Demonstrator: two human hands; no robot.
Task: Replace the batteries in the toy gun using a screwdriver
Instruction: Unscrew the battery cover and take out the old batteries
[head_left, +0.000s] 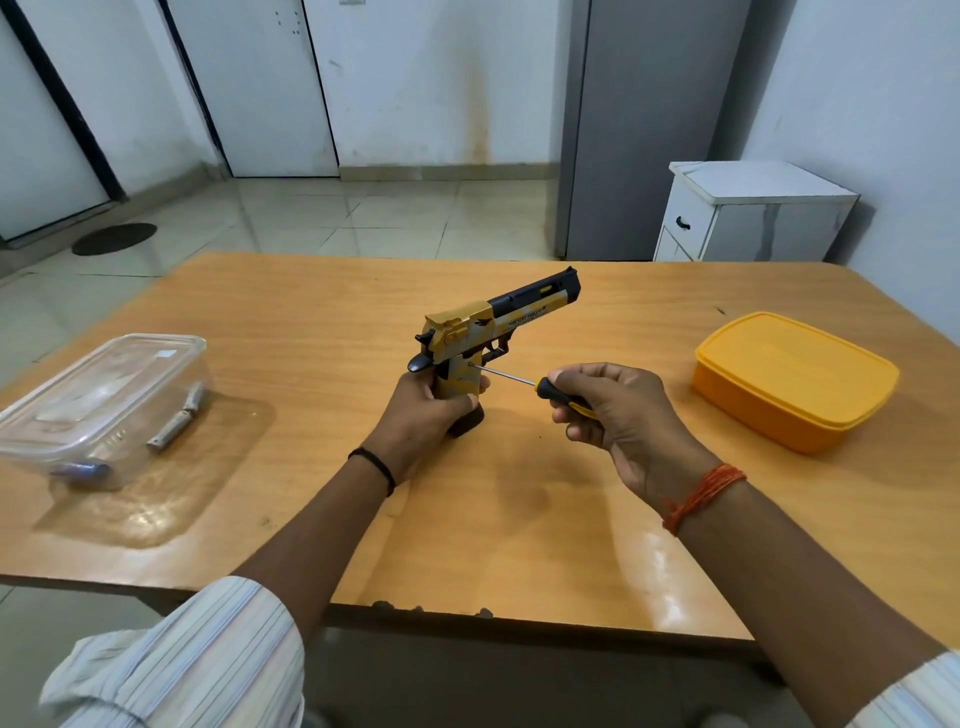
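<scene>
A yellow and black toy gun (498, 317) stands upright on its grip at the middle of the wooden table (311, 322), barrel pointing right and away. My left hand (426, 415) grips the gun's handle from the left. My right hand (613, 405) holds a screwdriver (540, 387) by its black and yellow handle. The thin metal shaft points left, and its tip touches the side of the grip just below the trigger. Batteries (179, 421) lie inside a clear plastic box (104, 405) at the left.
A closed yellow plastic box (795, 379) sits on the table at the right. Behind the table are a white cabinet (748, 213) and a tiled floor. The table's near edge runs just below my forearms.
</scene>
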